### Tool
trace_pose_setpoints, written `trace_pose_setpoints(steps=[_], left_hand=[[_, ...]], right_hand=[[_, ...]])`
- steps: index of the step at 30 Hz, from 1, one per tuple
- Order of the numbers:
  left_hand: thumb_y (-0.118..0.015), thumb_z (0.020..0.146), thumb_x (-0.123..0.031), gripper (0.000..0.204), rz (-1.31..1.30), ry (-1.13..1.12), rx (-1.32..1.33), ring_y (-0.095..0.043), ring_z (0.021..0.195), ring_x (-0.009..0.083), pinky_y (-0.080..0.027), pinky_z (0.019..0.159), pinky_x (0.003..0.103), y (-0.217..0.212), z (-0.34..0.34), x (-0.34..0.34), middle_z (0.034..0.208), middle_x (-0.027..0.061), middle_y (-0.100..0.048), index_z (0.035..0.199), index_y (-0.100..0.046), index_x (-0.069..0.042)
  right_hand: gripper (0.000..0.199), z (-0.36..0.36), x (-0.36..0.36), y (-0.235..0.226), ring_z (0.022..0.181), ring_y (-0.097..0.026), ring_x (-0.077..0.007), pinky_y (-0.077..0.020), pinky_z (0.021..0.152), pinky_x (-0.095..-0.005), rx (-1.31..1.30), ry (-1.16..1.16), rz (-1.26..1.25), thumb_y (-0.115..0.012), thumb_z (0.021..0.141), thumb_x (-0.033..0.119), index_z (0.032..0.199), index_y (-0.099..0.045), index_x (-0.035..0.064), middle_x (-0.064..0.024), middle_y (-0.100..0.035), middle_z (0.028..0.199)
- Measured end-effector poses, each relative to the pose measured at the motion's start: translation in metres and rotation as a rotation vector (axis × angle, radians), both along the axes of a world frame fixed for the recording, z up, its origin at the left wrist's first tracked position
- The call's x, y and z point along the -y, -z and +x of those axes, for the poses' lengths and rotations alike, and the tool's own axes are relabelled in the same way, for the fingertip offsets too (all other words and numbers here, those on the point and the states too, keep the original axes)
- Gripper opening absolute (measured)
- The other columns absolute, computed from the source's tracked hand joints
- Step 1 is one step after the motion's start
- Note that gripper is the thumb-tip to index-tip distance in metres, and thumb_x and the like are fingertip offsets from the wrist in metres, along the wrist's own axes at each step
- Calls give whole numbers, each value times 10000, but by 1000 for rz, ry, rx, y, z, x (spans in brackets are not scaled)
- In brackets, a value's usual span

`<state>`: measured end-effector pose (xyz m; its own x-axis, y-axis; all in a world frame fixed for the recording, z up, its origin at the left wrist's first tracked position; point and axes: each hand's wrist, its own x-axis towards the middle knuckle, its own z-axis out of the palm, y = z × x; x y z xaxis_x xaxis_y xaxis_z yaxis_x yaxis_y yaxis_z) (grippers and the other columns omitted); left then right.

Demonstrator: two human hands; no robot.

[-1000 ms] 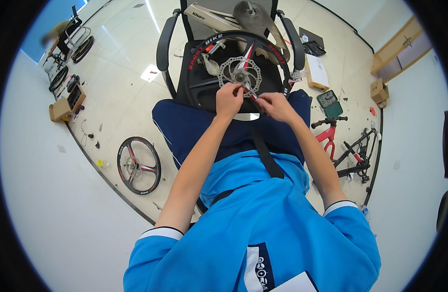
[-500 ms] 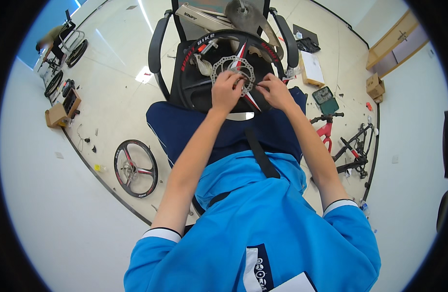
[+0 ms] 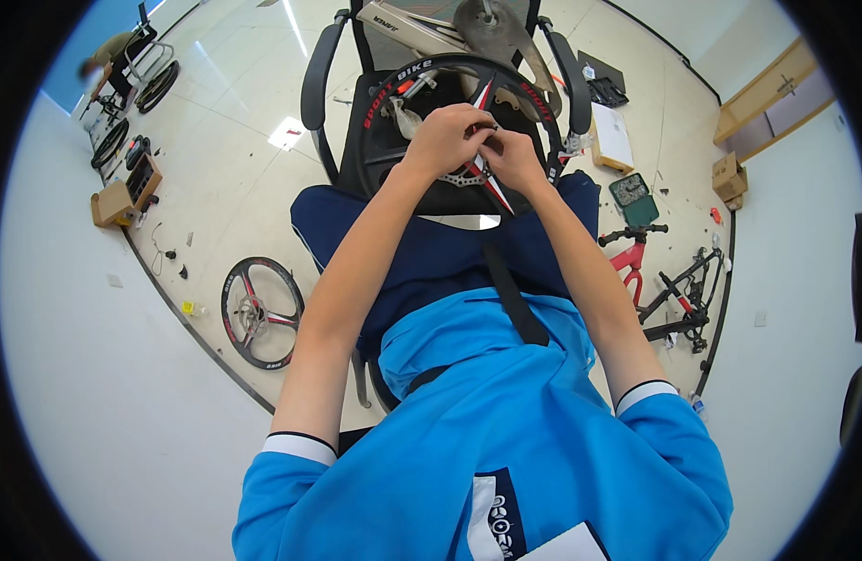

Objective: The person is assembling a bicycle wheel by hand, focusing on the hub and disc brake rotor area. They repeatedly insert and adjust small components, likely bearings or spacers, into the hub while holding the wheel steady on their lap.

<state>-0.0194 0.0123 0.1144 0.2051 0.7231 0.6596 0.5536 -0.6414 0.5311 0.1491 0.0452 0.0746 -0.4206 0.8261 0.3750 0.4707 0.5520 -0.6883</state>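
A three-spoked bicycle wheel (image 3: 493, 193) with a black rim and red and white marks lies flat on an office chair in front of my knees. At its hub is a silver brake disc (image 3: 463, 179), mostly hidden by my hands. My left hand (image 3: 446, 142) is over the disc, its fingers bent and pinched. Close against it, my right hand (image 3: 515, 159) is closed too, and the fingertips of both meet above the hub. Whatever small piece is between them is too hidden to name.
The chair's armrests (image 3: 320, 84) flank the wheel, with a pale frame part (image 3: 407, 28) and metal crank part behind. Another wheel (image 3: 262, 313) rests on the floor at left. Red and black bike frames (image 3: 679, 294) and a green case (image 3: 634, 198) are at right. Someone bends over far left.
My hands have come together over the hub, the right one moving left and the left one shifting slightly up and right. They now cover most of the disc. The whole view has shifted a little.
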Motion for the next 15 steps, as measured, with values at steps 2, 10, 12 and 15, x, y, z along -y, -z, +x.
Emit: trace_pose_setpoints(steps=[2,10,12,15], left_hand=[[-701,786,-103,149,2,8,13,-651,681,232,-522,638,309,3,2,0,812,107,-669,911,-711,-24],[-699,790,-111,145,-46,-1,33,-648,665,212,-517,622,295,1,3,-1,793,103,-661,900,-713,-18],[-698,789,-110,142,-57,-4,63,-648,658,203,-515,617,291,2,4,0,784,100,-659,897,-714,-19],[-703,785,-101,136,-73,-11,107,-644,637,188,-510,604,281,4,6,-1,769,96,-657,893,-716,-20]], right_hand=[[178,1,1,-1,717,-668,-314,-513,669,-362,12,-1,-1,-698,815,98,944,-676,-23,-194,-675,803],[182,3,-3,6,718,-663,-316,-513,669,-362,-45,-13,-22,-691,822,97,964,-678,-15,-195,-675,811],[183,3,-3,6,716,-662,-317,-513,669,-361,-39,-7,-33,-691,822,98,966,-678,-14,-196,-675,812],[185,1,0,1,724,-665,-323,-514,674,-364,-38,-16,-33,-689,819,94,966,-677,-17,-201,-674,813]])
